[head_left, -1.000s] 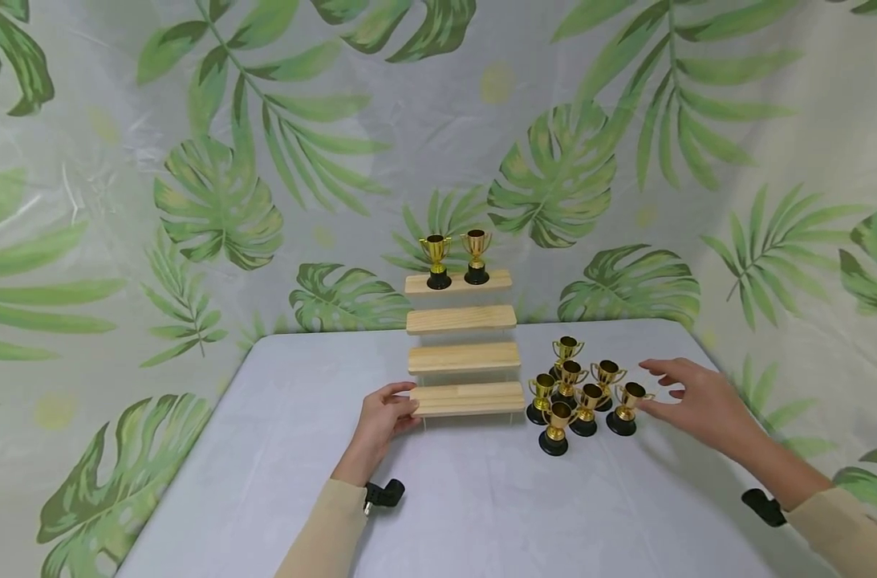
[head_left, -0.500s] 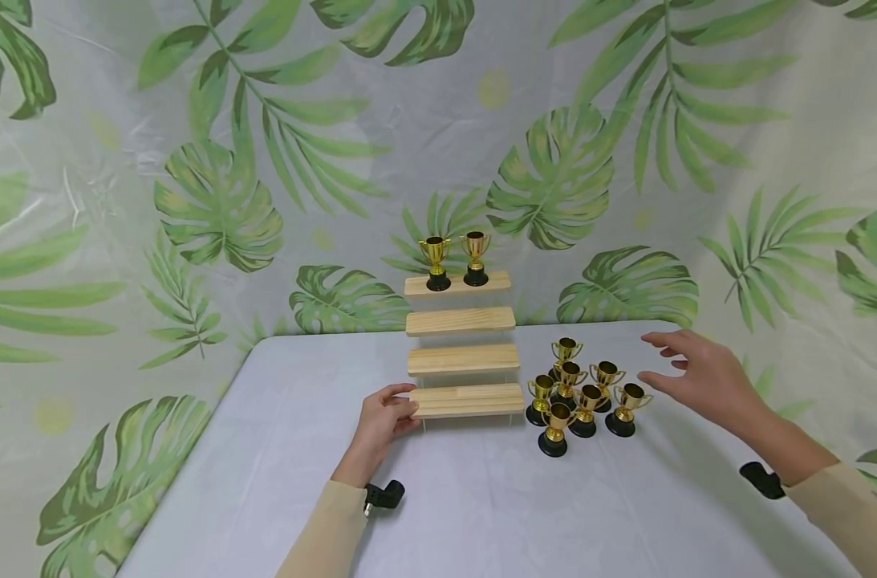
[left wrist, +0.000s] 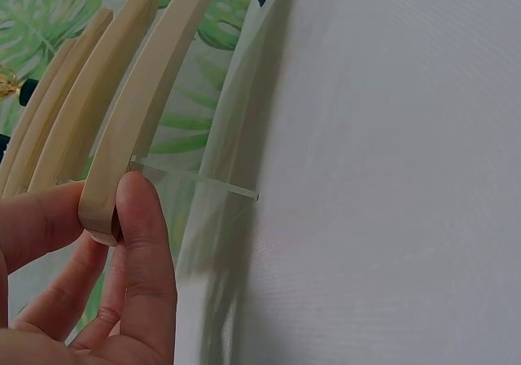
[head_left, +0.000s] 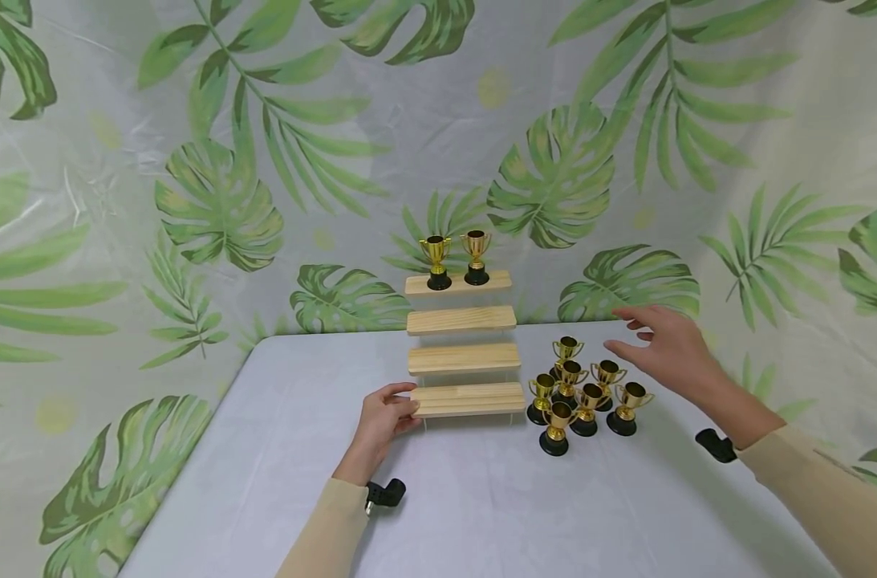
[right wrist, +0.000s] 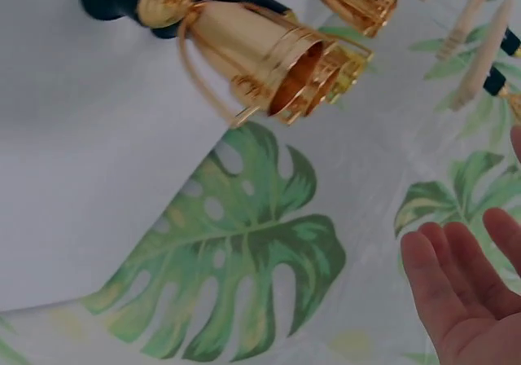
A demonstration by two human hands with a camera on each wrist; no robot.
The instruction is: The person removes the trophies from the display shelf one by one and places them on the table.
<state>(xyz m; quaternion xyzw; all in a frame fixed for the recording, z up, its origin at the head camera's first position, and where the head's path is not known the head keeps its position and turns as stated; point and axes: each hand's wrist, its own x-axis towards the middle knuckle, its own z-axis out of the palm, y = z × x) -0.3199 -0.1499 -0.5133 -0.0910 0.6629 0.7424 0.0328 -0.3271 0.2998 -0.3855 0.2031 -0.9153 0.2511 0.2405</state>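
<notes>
My left hand (head_left: pixel 379 419) pinches the left end of the lowest board of a four-tier wooden display stand (head_left: pixel 474 399). In the left wrist view the thumb (left wrist: pixel 146 243) lies on one side of that board (left wrist: pixel 122 153), and a finger on the other. Two gold trophy cups, a left one (head_left: pixel 436 261) and a right one (head_left: pixel 476 257), stand on the top board. More gold cups with black bases are grouped right of the stand, among them a front one (head_left: pixel 556 427) and a rightmost one (head_left: pixel 624 408). Holding nothing, my right hand (head_left: pixel 662 347) hovers above and behind the rightmost cup, fingers spread from the thumb.
A white cloth covers the table (head_left: pixel 286 449). Behind it hangs a leaf-patterned curtain (head_left: pixel 337 144). Clear supports (left wrist: pixel 195 178) carry the boards. Each wrist wears a small black camera, such as the left one (head_left: pixel 387 493).
My right hand has risen away from the rightmost cup, then swung left toward the back of the cup group. The left hand keeps its grip on the board, and the cups stay put.
</notes>
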